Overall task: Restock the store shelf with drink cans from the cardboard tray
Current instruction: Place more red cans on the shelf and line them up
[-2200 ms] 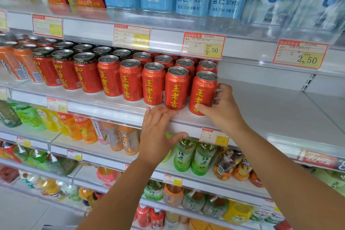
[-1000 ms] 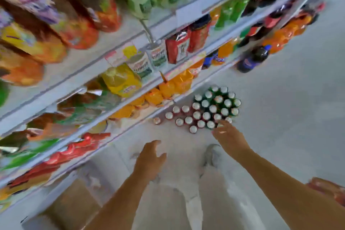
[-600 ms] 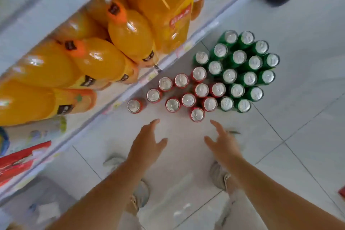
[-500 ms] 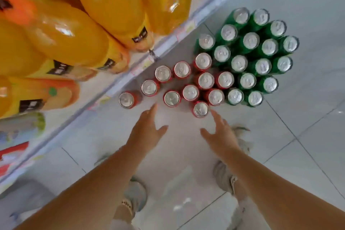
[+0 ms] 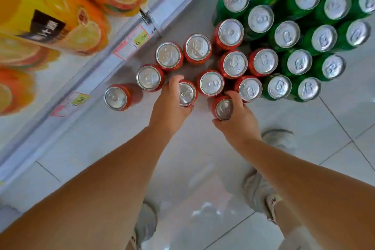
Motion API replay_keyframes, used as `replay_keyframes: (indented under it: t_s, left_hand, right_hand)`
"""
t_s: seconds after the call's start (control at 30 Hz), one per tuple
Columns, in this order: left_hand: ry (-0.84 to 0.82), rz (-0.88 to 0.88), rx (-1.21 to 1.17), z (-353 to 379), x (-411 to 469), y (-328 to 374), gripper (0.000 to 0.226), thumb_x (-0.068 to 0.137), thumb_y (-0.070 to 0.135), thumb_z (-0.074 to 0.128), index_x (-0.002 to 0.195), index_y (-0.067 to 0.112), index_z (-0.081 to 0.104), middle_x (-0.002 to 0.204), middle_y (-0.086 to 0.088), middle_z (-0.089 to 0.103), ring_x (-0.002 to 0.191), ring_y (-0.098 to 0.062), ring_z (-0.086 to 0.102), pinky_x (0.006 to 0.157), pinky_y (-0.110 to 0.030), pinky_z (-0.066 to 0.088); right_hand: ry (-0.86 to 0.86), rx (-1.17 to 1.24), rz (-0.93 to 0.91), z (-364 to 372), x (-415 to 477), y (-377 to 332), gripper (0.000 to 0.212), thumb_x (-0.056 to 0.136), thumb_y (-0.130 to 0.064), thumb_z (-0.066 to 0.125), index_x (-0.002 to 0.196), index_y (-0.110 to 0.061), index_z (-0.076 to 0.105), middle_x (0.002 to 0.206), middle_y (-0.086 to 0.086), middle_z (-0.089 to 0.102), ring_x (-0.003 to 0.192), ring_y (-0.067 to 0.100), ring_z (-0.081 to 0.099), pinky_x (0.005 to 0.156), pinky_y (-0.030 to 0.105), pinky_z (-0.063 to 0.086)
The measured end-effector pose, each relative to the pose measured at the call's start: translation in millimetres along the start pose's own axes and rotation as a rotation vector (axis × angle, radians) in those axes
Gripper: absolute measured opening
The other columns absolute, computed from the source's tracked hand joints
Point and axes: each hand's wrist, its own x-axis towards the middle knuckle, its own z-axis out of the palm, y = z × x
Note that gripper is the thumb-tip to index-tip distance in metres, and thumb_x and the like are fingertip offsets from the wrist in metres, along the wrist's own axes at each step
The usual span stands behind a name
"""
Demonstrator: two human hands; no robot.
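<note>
Pickup step: left hand (image 5: 169,105) gripping one red can (image 5: 187,93), right hand (image 5: 236,116) gripping another can (image 5: 223,108); next likely lifting both straight up to the shelf.

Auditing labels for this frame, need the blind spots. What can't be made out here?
Head view only:
- Red cans: side print mostly hidden; seen from above, little but the lids shows.
- Green cans: block cut off by top and right edges; count unknown.
- Price tags on shelf edge: blurred, unreadable.
- Left hand and right hand each grip a red can; fingers behind the cans hidden.
- Cardboard tray: none in frame.
</note>
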Motion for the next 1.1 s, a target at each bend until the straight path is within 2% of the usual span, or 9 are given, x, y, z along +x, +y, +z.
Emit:
replay_keyframes:
  t_s: [0.13,0.27,0.47,0.6,0.7,0.77,0.9,1.0,1.1]
  left_hand:
    - [-0.019,-0.038,0.023,-29.5,-42.2,13.9,0.074,0.069,0.034,0.086,0.128,0.027,0.042,0.120,0.003,0.064,0.109,-0.025,0.061,0.087,-0.036,0.051]
    - [-0.100,-0.099,0.054,-96.0,-122.6,49.1,0.072,0.068,0.050,0.080,0.126,0.031,0.041,0.115,0.003,0.067,0.104,-0.032,0.063,0.084,-0.038,0.052]
    - [-0.070,-0.129,0.006,-238.7,-247.5,134.8,0.075,0.064,0.049,0.077,0.127,0.038,0.039,0.118,0.007,0.066,0.108,-0.028,0.064,0.088,-0.039,0.053]
    - [0.072,-0.022,-0.146,-346.6,-333.1,205.1,0.072,0.055,0.051,0.072,0.121,0.042,0.043,0.112,0.017,0.065,0.105,-0.014,0.065,0.087,-0.034,0.053]
    - [0.233,0.087,-0.278,-422.6,-397.1,252.9,0.066,0.059,0.046,0.075,0.118,0.041,0.046,0.109,0.024,0.064,0.102,0.003,0.062,0.083,-0.016,0.048]
    - [0.317,0.172,-0.308,-470.5,-434.6,279.8,0.066,0.058,0.052,0.072,0.118,0.048,0.045,0.111,0.036,0.059,0.102,0.014,0.058,0.082,-0.009,0.044]
    - [0.472,0.289,-0.349,-549.9,-502.7,318.5,0.072,0.051,0.058,0.071,0.116,0.064,0.040,0.108,0.039,0.058,0.101,0.009,0.061,0.086,-0.017,0.048]
    - [0.630,0.356,-0.391,-594.6,-550.3,335.2,0.079,0.050,0.059,0.072,0.122,0.055,0.040,0.109,0.036,0.059,0.099,0.007,0.062,0.085,-0.023,0.051]
    - [0.800,0.425,-0.426,-632.0,-589.9,343.9,0.075,0.052,0.051,0.079,0.118,0.044,0.045,0.110,0.036,0.058,0.099,0.009,0.060,0.085,-0.011,0.046]
  right_hand:
    - [-0.006,0.019,0.071,-23.8,-32.2,-11.9,0.068,0.075,-0.037,0.074,0.132,-0.034,0.037,0.107,0.003,0.066,0.099,0.030,0.061,0.076,0.032,0.047]
    - [0.000,0.076,0.094,-82.2,-102.8,-44.6,0.065,0.073,-0.048,0.074,0.128,-0.037,0.040,0.091,-0.008,0.058,0.094,0.024,0.061,0.073,0.028,0.044]
    - [-0.027,0.174,-0.069,-203.0,-230.4,-124.5,0.072,0.067,-0.039,0.082,0.128,-0.035,0.045,0.110,-0.011,0.059,0.099,0.014,0.058,0.077,0.023,0.039]
    - [0.017,0.213,-0.225,-298.7,-331.2,-198.7,0.068,0.064,-0.036,0.084,0.121,-0.036,0.047,0.102,-0.015,0.060,0.094,0.012,0.060,0.074,0.021,0.043]
    - [0.049,0.223,-0.369,-368.2,-410.5,-252.1,0.061,0.064,-0.040,0.083,0.112,-0.044,0.046,0.093,-0.024,0.058,0.084,-0.001,0.058,0.064,0.006,0.038]
    - [0.092,0.207,-0.473,-404.6,-459.5,-284.1,0.065,0.063,-0.043,0.084,0.114,-0.047,0.045,0.094,-0.023,0.059,0.082,-0.003,0.058,0.066,0.010,0.041]
    - [0.139,0.278,-0.644,-452.5,-537.3,-343.5,0.072,0.060,-0.043,0.088,0.111,-0.048,0.037,0.090,-0.019,0.065,0.077,-0.001,0.063,0.068,0.020,0.048]
    - [0.147,0.384,-0.807,-476.7,-583.6,-389.9,0.078,0.053,-0.035,0.094,0.111,-0.036,0.042,0.092,-0.019,0.063,0.082,-0.013,0.060,0.069,0.007,0.044]
    - [0.125,0.399,-0.972,-497.4,-630.2,-433.1,0.082,0.047,-0.044,0.090,0.114,-0.035,0.042,0.094,-0.021,0.059,0.084,-0.014,0.058,0.067,0.008,0.047]
